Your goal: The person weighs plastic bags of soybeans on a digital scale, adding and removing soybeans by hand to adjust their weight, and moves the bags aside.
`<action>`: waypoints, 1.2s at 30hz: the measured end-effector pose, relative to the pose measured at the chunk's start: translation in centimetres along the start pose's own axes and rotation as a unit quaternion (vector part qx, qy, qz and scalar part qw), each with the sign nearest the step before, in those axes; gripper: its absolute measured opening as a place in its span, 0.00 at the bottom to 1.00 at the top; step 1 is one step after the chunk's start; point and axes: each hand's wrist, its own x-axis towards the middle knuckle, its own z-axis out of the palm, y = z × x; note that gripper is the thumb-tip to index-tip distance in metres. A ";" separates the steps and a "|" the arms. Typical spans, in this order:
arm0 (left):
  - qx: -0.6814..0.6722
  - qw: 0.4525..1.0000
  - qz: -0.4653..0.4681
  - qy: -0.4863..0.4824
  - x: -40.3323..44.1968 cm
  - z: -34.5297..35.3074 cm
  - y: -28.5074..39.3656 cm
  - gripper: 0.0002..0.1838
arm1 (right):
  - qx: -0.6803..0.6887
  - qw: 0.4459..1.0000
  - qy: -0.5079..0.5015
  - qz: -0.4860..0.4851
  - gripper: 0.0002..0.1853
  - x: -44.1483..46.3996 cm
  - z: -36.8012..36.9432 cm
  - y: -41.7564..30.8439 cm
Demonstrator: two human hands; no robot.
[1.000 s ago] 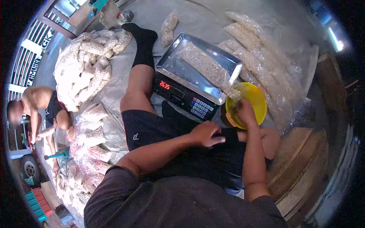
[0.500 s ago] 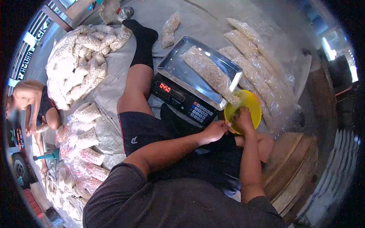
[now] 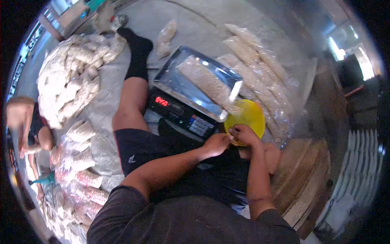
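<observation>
My left hand [image 3: 218, 144] is closed at the near left rim of a yellow bowl [image 3: 256, 118], its fingertips pinched together. Over the same rim, my right hand [image 3: 245, 135] has curled fingers that meet those of the left. Whatever is between the fingers is too small and blurred to name. A clear plastic bag of pale pieces [image 3: 205, 81] lies on the steel tray [image 3: 170, 83] of a digital scale [image 3: 178, 112], whose red display seems to read 0.450. The bag's near end reaches over the bowl's edge.
Several long filled bags [image 3: 260, 67] lie right of the scale, and one small bag [image 3: 166, 38] beyond it. A heap of filled bags [image 3: 67, 77] is at far left, with more bags [image 3: 83, 162] below. Another person [image 3: 24, 116] sits at the left edge. Wooden planks [image 3: 300, 179] are at right.
My right hand has drawn back from inside the bowl to its near rim, where its fingers now meet my left hand. The whole view has shifted slightly.
</observation>
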 end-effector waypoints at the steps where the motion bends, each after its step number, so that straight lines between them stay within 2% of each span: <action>1: 0.043 0.998 0.037 0.032 -1.1 -0.5 1.9 0.20 | 0.013 1.000 -0.015 0.011 0.18 -0.3 -0.5 0.2; 3: 0.132 0.979 0.092 0.124 -4.8 -3.0 6.9 0.16 | 0.053 0.977 0.201 -0.050 0.17 -0.8 -1.2 2.0; 4: 0.227 0.928 0.198 0.221 -3.9 -3.4 6.5 0.15 | 0.097 0.946 0.301 -0.067 0.19 -0.9 -1.9 2.4; 5: 0.319 0.848 0.288 0.309 -2.6 -3.6 6.4 0.16 | 0.136 0.933 0.330 -0.046 0.22 -0.8 -3.0 2.9; 6: 0.386 0.781 0.313 0.379 -1.7 -4.1 7.0 0.18 | 0.174 0.919 0.352 -0.023 0.25 -0.4 -3.5 3.1; 7: 0.452 0.700 0.336 0.438 -0.6 -4.7 7.9 0.21 | 0.162 0.901 0.393 -0.090 0.26 0.1 -2.9 2.9; 8: 0.475 0.677 0.341 0.448 0.9 -5.0 8.4 0.19 | 0.151 0.872 0.439 -0.155 0.28 0.3 -2.4 2.9; 9: 0.495 0.653 0.349 0.455 2.2 -5.4 8.4 0.18 | 0.139 0.883 0.421 -0.153 0.27 1.3 -1.7 3.9; 11: 0.527 0.664 0.352 0.396 3.0 -6.5 8.1 0.15 | 0.104 0.903 0.393 -0.140 0.26 3.5 -0.7 6.8; 12: 0.541 0.670 0.357 0.361 2.9 -6.9 8.8 0.13 | 0.131 0.908 0.374 -0.137 0.25 3.2 -1.0 6.6; 15: 0.529 0.748 0.306 0.258 2.4 -8.6 9.9 0.08 | 0.206 0.910 0.330 -0.142 0.25 2.9 -0.9 6.8; 16: 0.488 0.747 0.354 0.280 2.6 -9.8 10.1 0.08 | 0.226 0.906 0.322 -0.157 0.25 3.1 -1.0 6.9; 18: 0.363 0.800 0.353 0.322 1.7 -13.1 10.7 0.08 | 0.225 0.900 0.330 -0.175 0.25 2.8 -0.9 7.4; 19: 0.360 0.797 0.328 0.357 1.3 -14.6 11.6 0.11 | 0.203 0.898 0.345 -0.180 0.25 2.5 -0.6 7.0; 20: 0.361 0.758 0.370 0.397 -1.2 -15.9 13.4 0.13 | 0.180 0.896 0.360 -0.188 0.25 2.4 -0.9 6.8; 21: 0.365 0.782 0.357 0.356 -2.2 -19.2 14.8 0.14 | 0.187 0.897 0.357 -0.183 0.24 2.5 -1.2 7.1; 22: 0.301 0.777 0.375 0.406 -4.2 -20.8 16.7 0.12 | 0.193 0.899 0.349 -0.183 0.24 2.8 -0.9 7.6; 26: 0.419 0.712 0.281 0.489 -13.6 -28.1 24.8 0.08 | 0.200 0.901 0.328 -0.200 0.23 3.0 -0.3 8.0; 28: 0.444 0.679 0.302 0.501 -19.6 -29.3 28.7 0.08 | 0.143 0.892 0.348 -0.252 0.25 2.5 -0.7 8.0; 29: 0.454 0.662 0.308 0.511 -22.2 -29.7 29.5 0.08 | 0.139 0.903 0.343 -0.218 0.24 0.9 -1.5 6.7; 30: 0.397 0.652 0.331 0.554 -24.0 -29.2 29.1 0.07 | 0.132 0.914 0.335 -0.187 0.23 -0.6 -1.9 5.2; 31: 0.343 0.636 0.350 0.596 -25.4 -28.6 28.6 0.06 | 0.214 0.919 0.266 -0.196 0.22 1.7 -2.2 7.8; 33: 0.441 0.564 0.358 0.600 -26.6 -29.8 24.1 0.04 | 0.315 0.872 0.268 -0.262 0.15 5.6 0.1 11.1; 34: 0.436 0.548 0.350 0.622 -29.8 -27.9 23.8 0.04 | 0.272 0.900 0.252 -0.228 0.16 5.6 -0.7 12.2; 36: 0.378 0.528 0.353 0.673 -35.2 -24.7 22.4 0.05 | 0.169 0.919 0.296 -0.196 0.24 5.2 -2.1 11.0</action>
